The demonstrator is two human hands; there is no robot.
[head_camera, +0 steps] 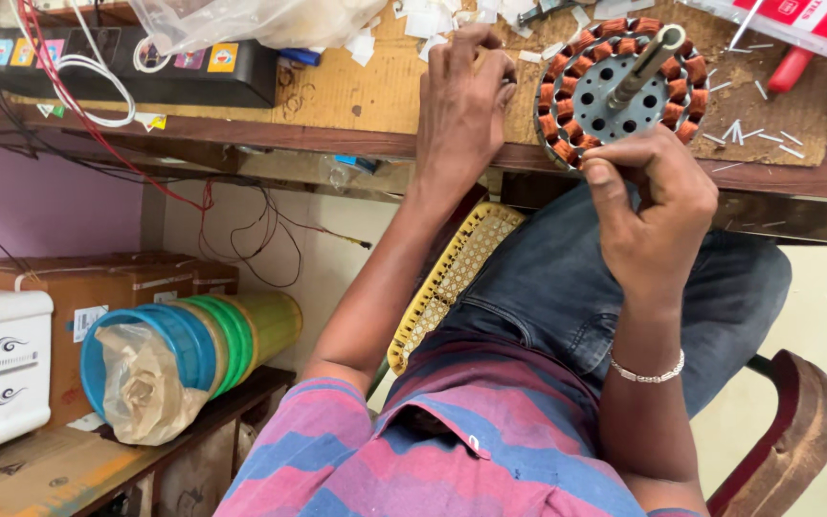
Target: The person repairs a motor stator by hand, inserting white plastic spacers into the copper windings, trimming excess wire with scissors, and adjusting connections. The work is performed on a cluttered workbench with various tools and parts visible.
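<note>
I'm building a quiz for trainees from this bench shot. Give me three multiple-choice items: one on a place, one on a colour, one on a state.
1. Where does the motor stator sit?
A on the floor
B at the workbench edge
C on the white box
2. What colour are its coils?
A copper-red
B blue
C white
3. What is the right hand doing?
A hanging free
B gripping the stator's rim
C holding a red-handled tool

Answers: B, it rests at the bench's front edge; A, reddish windings ring the core; B, fingers pinch the lower rim, while the left hand rests on the bench.

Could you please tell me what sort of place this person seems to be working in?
Probably a small electrical repair workshop. The right hand holds a copper-wound motor stator at the edge of a worn wooden workbench strewn with paper scraps, with loose wires hanging beside it.
</note>
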